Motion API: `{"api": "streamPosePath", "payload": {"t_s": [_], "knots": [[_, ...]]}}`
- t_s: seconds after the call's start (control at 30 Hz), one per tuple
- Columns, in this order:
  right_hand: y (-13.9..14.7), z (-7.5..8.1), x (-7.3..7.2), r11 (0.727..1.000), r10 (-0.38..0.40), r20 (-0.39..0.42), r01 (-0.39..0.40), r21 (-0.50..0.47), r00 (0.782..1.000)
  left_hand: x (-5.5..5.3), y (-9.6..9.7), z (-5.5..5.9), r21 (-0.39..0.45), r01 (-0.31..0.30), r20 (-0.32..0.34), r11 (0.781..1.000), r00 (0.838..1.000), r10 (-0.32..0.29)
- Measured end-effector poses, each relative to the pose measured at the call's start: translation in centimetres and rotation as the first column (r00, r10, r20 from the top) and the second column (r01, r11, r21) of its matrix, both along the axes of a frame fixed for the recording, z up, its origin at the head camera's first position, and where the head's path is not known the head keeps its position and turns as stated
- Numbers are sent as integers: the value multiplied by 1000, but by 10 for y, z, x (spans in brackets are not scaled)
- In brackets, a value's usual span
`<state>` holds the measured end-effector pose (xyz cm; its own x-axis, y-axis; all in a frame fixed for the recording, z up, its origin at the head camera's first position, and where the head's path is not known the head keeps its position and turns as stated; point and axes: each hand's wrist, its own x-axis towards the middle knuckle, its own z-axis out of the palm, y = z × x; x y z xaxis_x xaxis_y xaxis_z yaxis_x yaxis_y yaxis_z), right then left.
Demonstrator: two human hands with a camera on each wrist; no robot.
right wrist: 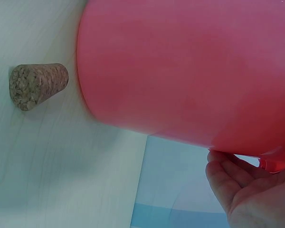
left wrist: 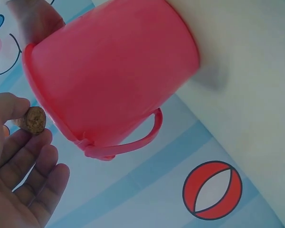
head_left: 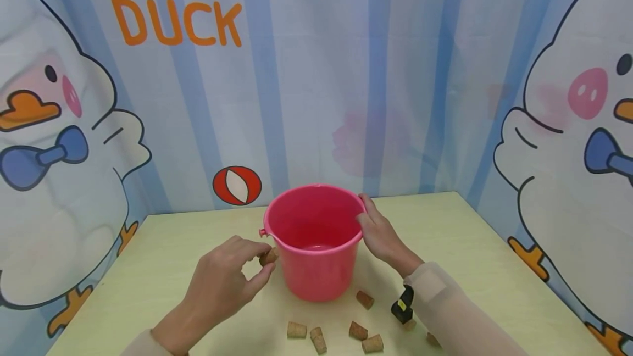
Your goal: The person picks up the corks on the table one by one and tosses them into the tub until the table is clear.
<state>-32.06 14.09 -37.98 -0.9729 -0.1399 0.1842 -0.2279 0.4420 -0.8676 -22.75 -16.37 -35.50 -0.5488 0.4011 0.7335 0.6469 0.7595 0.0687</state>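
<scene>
A pink bucket [head_left: 318,276] stands upright on the table, its inside bare where it shows. My left hand [head_left: 222,273] pinches a cork [head_left: 268,257] between thumb and forefinger, just outside the bucket's left rim. From the left wrist view, that cork [left wrist: 34,120] is close to the rim and the other fingers are loosely bent. My right hand [head_left: 383,235] grips the bucket at the right side of its rim; in the right wrist view its fingertips [right wrist: 221,173] touch the outer wall. Another cork [right wrist: 38,85] lies on the table near the bucket's base.
Several loose corks lie in front of the bucket, among them one cork [head_left: 296,329] at the left and one [head_left: 373,344] near the front. A pale table [head_left: 198,235] meets a duck-printed curtain [head_left: 316,98] behind and at both sides. A black device [head_left: 403,309] sits at the right wrist.
</scene>
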Motion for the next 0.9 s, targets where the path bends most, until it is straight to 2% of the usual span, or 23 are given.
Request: {"api": "streamPosePath", "payload": {"t_s": [0.37,0.6,0.9], "knots": [[0,0,0,1000,-3,-2,3,3,1000,-8,11,11,-10,46,-43,999,998,-47],[0,1,0,1000,-2,-3,2,4,1000,-12,16,15,-14,31,-18,999,999,-31],[0,0,1,1000,-2,0,2,2,1000,-19,24,19,-22,27,-19,999,999,-28]]}}
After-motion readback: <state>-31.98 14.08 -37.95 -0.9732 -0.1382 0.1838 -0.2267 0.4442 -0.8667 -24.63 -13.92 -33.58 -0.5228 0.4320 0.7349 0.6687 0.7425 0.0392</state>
